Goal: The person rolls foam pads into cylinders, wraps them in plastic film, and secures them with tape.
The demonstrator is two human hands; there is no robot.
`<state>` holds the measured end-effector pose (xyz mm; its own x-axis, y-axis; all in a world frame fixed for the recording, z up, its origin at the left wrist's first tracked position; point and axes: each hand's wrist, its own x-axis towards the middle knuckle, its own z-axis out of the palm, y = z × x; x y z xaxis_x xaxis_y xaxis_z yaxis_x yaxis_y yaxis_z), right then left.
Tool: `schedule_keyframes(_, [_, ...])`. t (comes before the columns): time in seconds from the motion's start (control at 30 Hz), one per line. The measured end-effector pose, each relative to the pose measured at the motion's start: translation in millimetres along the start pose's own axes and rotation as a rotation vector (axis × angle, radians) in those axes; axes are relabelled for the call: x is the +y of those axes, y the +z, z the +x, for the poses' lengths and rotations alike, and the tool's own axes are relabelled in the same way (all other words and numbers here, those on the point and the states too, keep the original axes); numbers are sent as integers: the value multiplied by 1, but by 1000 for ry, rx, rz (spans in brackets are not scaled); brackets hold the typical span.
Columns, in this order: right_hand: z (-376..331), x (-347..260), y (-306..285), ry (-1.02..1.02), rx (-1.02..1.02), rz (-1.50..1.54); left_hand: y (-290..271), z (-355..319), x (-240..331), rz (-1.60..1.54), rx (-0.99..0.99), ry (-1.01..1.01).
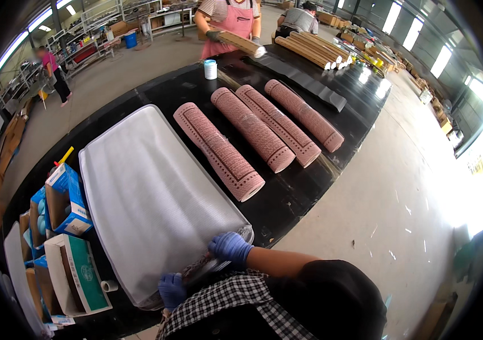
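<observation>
Checked apron [227, 297] cloth and a black sleeve [332, 289] sit nearest, just behind the fingers. Both hands wear blue gloves. Right hand [231, 247]: its fingers are curled down over the mat's near right corner, gripping the edge. Left hand [172, 291]: its fingers are bent against the same near edge, toward the left corner; whether they pinch it I cannot tell. Between the two sets of fingers, a dark patterned strip [196, 266] shows along the edge, partly blurred. The mat [145, 187] itself spreads flat ahead of the fingers, pale grey side up, faintly rippled, on a black table [275, 224]. Ahead of the right fingers, well apart from them, four pink rolls [219, 152] lie side by side at a slant, the two middle ones close together. Farther out are a white-and-blue jar [210, 69], a long dark sheet [298, 79] and a stack of tan rolls [312, 48]. Left of the left fingers lie a small white tube [109, 285], a green-and-white box [83, 272] and blue boxes [67, 198]. Across the table from the fingers, a co-worker [233, 20] in a pink apron holds another tan roll [237, 42].
</observation>
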<state>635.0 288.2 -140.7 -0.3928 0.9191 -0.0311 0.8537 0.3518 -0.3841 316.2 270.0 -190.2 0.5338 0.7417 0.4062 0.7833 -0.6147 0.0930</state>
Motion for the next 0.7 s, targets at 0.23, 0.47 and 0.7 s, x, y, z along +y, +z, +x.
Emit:
schedule_keyframes(0.23, [3,5,0,-2,3,66,-2,-11,-4,40,-24,-36])
schedule_keyframes(0.47, [-33,20,-4,-259,485,-191,-10,1,-2,41,-110,-92])
schedule_keyframes(0.7, [-18,22,6,-16,60,-232,-26,-5,-14,87,-174,-168])
